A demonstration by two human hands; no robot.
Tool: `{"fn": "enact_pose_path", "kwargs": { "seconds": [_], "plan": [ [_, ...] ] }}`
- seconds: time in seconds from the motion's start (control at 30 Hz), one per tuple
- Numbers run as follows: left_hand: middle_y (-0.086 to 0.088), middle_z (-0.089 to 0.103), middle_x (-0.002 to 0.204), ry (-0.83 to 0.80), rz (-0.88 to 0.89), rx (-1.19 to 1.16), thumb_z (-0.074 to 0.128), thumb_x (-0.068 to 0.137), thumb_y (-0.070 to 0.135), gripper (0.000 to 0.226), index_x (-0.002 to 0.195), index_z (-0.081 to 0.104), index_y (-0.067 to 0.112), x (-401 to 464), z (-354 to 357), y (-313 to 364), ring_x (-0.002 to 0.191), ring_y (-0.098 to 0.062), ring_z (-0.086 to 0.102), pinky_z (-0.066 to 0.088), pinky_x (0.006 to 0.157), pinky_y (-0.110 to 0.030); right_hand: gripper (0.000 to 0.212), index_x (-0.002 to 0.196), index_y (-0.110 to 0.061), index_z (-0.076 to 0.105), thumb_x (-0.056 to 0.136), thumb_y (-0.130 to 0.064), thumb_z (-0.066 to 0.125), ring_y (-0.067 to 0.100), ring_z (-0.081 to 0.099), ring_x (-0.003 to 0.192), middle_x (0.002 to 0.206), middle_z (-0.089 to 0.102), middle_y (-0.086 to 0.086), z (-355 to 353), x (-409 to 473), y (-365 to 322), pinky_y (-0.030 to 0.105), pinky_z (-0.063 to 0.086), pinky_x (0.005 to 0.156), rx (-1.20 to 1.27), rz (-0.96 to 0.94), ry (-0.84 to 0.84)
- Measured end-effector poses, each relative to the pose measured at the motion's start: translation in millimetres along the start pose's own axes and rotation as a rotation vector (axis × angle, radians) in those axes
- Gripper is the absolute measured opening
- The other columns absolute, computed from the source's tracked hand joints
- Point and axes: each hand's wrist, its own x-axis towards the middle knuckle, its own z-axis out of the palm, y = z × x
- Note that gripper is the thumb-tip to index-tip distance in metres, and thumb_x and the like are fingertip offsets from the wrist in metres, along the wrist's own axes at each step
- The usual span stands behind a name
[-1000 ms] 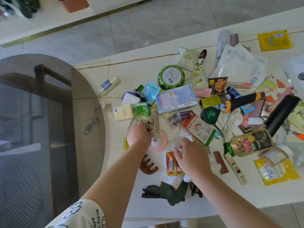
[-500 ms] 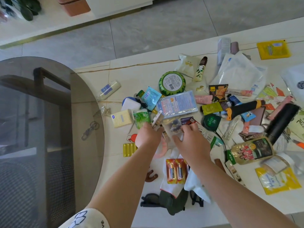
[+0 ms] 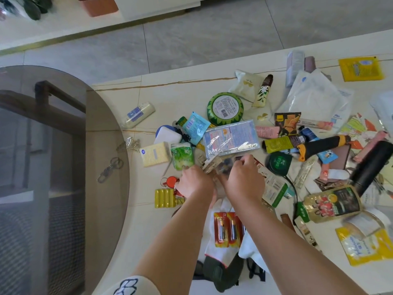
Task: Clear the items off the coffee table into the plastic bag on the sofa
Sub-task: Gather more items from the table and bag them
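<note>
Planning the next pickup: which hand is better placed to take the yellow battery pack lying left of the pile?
Left. The left hand sits right beside the yellow battery pack, nearly touching it. The right hand is farther right, fingers curled on a small clear packet.

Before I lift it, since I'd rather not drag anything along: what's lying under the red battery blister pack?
The battery pack lies on a white glove, whose cuff shows below it. A dark green item shows below the glove. The right forearm covers the pack's right edge.

grey tiled floor [image 3: 212, 43], terracotta pot [image 3: 96, 6] at top, smoked glass round tabletop [image 3: 53, 167] at left
</note>
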Motion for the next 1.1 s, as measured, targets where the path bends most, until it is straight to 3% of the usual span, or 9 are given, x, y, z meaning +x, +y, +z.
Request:
{"fn": "enact_pose_path", "kwargs": {
  "seconds": [0.1,0.23,0.47,0.57,0.67,0.8,0.93,1.0,1.1],
  "plan": [
    [-0.001,0.062,0.09,-0.041,0.017,-0.094,0.06,0.086,0.038,0.02,0.091,0.06,0.019,-0.1,-1.4,0.0,0.088,-0.022,0.061,0.05,0.087,-0.038,0.031,0.105,-0.015,0.057,0.088,-0.04,0.06,0.016,0.054,0.092,0.113,0.048,0.002,3.9,-9.2,11.1,0.027,0.042,0.066,0.01,-0.009,0.001],
    [-0.003,0.062,0.087,-0.147,0.061,-0.393,0.057,0.089,0.028,0.02,0.105,0.058,0.015,-9.1,-11.4,-5.4,0.082,-0.024,0.062,0.053,0.074,-0.032,0.042,0.11,-0.014,0.053,0.084,-0.046,0.061,0.017,0.056,0.092,0.106,0.055,0.002,-7.2,-21.3,18.8,0.028,0.045,0.065,0.186,-0.015,-0.052],
    [0.0,0.047,0.073,-0.266,0.125,-0.532,0.054,0.092,0.021,0.023,0.111,0.049,0.008,-55.6,-64.2,-14.5,0.059,-0.011,0.044,0.033,0.049,-0.022,0.032,0.109,-0.017,0.052,0.084,-0.034,0.063,0.016,0.058,0.083,0.097,0.064,-0.001,-60.0,-55.4,32.8,0.026,0.04,0.06,0.402,0.056,-0.126],
    [-0.002,0.049,0.069,-0.335,0.118,-0.576,0.053,0.088,0.015,0.021,0.106,0.059,0.003,-84.7,-91.4,-18.9,0.058,-0.014,0.044,0.034,0.053,-0.023,0.041,0.123,-0.021,0.049,0.086,-0.034,0.063,0.014,0.06,0.089,0.105,0.064,-0.004,-94.3,-82.2,41.1,0.028,0.047,0.069,0.492,0.025,-0.11],
    [-0.005,0.051,0.072,-0.412,0.107,-0.631,0.055,0.088,0.012,0.011,0.096,0.061,0.006,-119.3,-120.1,-22.4,0.061,-0.016,0.046,0.038,0.059,-0.027,0.044,0.127,-0.023,0.048,0.087,-0.032,0.062,0.008,0.056,0.085,0.106,0.062,-0.007,-130.8,-111.6,47.6,0.024,0.042,0.07,0.561,0.01,-0.1],
    [-0.01,0.058,0.077,-0.55,0.128,-0.746,0.055,0.089,0.002,0.004,0.09,0.056,0.006,-179.6,-160.8,-30.6,0.062,-0.017,0.059,0.055,0.072,-0.033,0.039,0.119,-0.023,0.051,0.084,-0.033,0.065,0.009,0.058,0.082,0.099,0.062,-0.009,-172.3,-153.7,59.6,0.028,0.047,0.067,0.641,0.038,-0.064],
    [-0.016,0.066,0.081,-0.639,0.238,-0.716,0.058,0.086,-0.001,0.006,0.087,0.059,0.005,-246.9,-192.0,-36.6,0.066,-0.022,0.068,0.056,0.08,-0.042,0.026,0.108,-0.016,0.055,0.086,-0.027,0.064,0.01,0.055,0.077,0.083,0.056,-0.011,-218.3,-202.2,78.4,0.02,0.038,0.057,0.691,0.137,0.005],
    [-0.018,0.065,0.078,-0.654,0.305,-0.655,0.057,0.085,0.0,0.018,0.069,0.064,0.007,-279.6,-202.3,-35.1,0.068,-0.027,0.063,0.056,0.082,-0.045,0.025,0.107,-0.014,0.056,0.086,-0.025,0.063,0.014,0.057,0.078,0.085,0.059,-0.006,-240.7,-227.7,89.0,0.023,0.042,0.059,0.733,0.191,0.033],
    [-0.005,0.055,0.055,-0.693,0.375,-0.597,0.06,0.089,0.009,0.022,0.068,0.056,0.01,-330.0,-214.4,-25.7,0.043,-0.013,0.05,0.052,0.049,-0.023,0.025,0.108,-0.017,0.058,0.085,-0.025,0.064,0.016,0.063,0.082,0.09,0.065,-0.002,-272.2,-261.3,106.3,0.026,0.046,0.064,0.833,0.267,0.087]
  ]
}}
